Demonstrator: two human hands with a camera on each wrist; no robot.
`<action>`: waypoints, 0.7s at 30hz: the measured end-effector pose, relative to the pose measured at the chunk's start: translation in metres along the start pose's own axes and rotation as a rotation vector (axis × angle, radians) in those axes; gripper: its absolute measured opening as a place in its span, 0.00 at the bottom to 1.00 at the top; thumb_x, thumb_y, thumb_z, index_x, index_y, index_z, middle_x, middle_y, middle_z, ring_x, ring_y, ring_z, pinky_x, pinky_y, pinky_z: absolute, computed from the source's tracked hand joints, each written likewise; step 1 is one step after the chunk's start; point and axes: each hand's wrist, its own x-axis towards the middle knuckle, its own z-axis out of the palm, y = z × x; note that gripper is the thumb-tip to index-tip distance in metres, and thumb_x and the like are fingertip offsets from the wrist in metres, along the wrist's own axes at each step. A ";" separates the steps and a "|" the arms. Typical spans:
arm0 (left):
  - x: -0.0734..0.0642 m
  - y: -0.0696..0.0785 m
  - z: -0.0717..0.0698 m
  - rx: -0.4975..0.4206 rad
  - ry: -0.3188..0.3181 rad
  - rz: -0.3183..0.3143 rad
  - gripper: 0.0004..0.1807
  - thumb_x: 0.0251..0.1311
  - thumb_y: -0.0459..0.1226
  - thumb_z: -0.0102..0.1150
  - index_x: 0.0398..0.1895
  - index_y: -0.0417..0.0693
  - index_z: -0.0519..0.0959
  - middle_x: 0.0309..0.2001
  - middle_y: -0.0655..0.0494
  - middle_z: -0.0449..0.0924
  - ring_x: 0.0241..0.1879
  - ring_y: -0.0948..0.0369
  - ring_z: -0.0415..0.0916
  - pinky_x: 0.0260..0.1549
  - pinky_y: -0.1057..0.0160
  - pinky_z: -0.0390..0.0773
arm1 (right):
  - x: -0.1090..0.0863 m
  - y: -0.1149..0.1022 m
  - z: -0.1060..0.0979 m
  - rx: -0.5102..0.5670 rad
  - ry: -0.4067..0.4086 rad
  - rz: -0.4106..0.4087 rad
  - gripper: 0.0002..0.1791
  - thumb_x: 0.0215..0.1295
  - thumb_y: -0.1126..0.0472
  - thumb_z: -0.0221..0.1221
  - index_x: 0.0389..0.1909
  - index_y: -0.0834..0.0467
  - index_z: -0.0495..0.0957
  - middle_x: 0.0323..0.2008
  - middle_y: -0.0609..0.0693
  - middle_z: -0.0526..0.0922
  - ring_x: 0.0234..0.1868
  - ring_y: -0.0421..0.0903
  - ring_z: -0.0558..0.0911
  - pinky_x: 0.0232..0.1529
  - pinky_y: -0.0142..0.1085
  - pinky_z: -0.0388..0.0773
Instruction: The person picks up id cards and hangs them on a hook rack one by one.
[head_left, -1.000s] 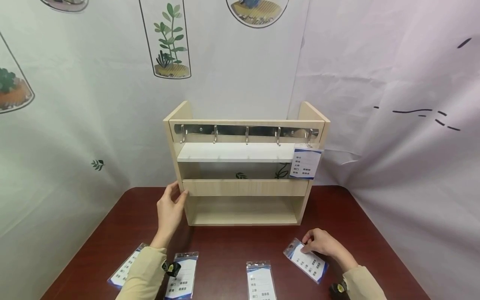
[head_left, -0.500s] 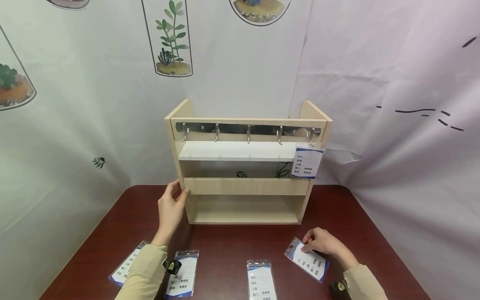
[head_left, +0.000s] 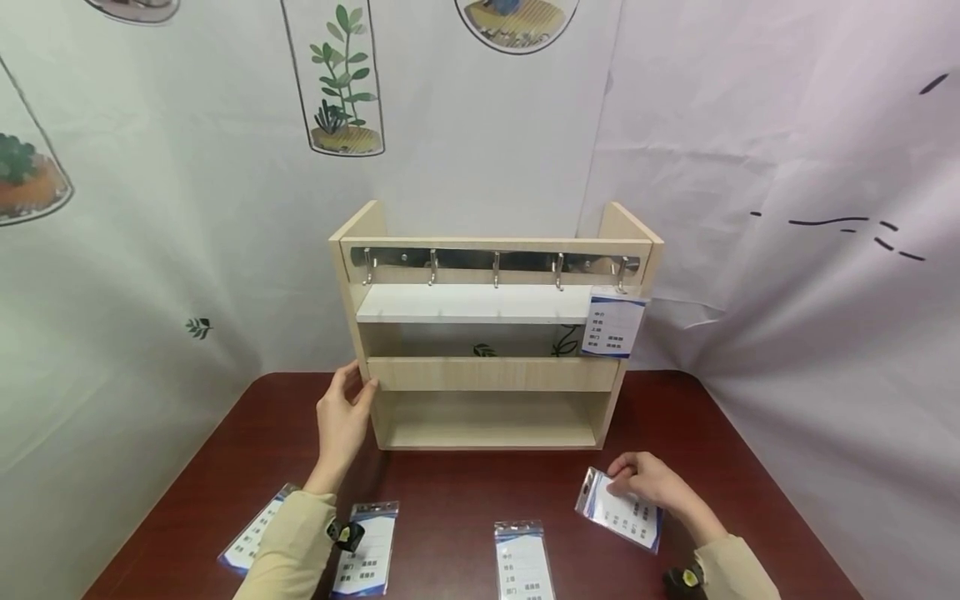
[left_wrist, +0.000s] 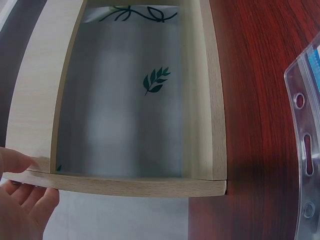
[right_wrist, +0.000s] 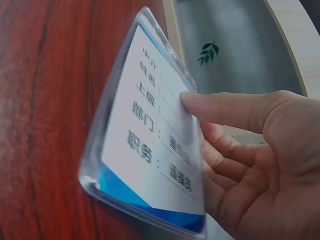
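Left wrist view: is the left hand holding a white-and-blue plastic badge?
No, the left hand grips a pale boxy wooden shelf unit.

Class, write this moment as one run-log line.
left hand: grips wooden rack at left side | right hand: pinches name badge | rightmost hook: hung badge | tabletop: three other badges

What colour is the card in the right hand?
The card is mostly white with blue trim; it shows best in the right wrist view.

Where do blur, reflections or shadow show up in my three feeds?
Right wrist: print on the held badge looks soft; head: the metal hook strip shows bright and dark reflections; left wrist: the tabletop darkens beside the wooden rack.
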 end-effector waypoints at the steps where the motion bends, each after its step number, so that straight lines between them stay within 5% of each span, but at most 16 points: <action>1: 0.000 0.000 0.000 0.000 0.001 0.000 0.22 0.65 0.29 0.64 0.62 0.33 0.75 0.56 0.35 0.80 0.55 0.45 0.80 0.49 0.54 0.80 | 0.000 -0.001 0.000 0.006 0.009 -0.001 0.10 0.54 0.71 0.66 0.37 0.69 0.78 0.27 0.51 0.79 0.27 0.45 0.78 0.24 0.31 0.76; 10: 0.000 0.000 0.000 0.005 0.001 0.010 0.22 0.65 0.28 0.64 0.62 0.33 0.74 0.56 0.35 0.80 0.55 0.45 0.80 0.48 0.58 0.80 | 0.000 -0.002 -0.004 0.098 -0.005 -0.037 0.13 0.58 0.73 0.64 0.42 0.75 0.77 0.29 0.52 0.81 0.28 0.45 0.80 0.26 0.31 0.78; 21: 0.000 0.000 0.000 -0.001 -0.008 0.000 0.22 0.66 0.29 0.63 0.63 0.33 0.74 0.56 0.35 0.80 0.56 0.45 0.79 0.48 0.68 0.79 | -0.001 -0.006 -0.004 0.073 0.014 -0.029 0.13 0.58 0.72 0.65 0.43 0.73 0.79 0.29 0.53 0.82 0.28 0.45 0.79 0.27 0.30 0.78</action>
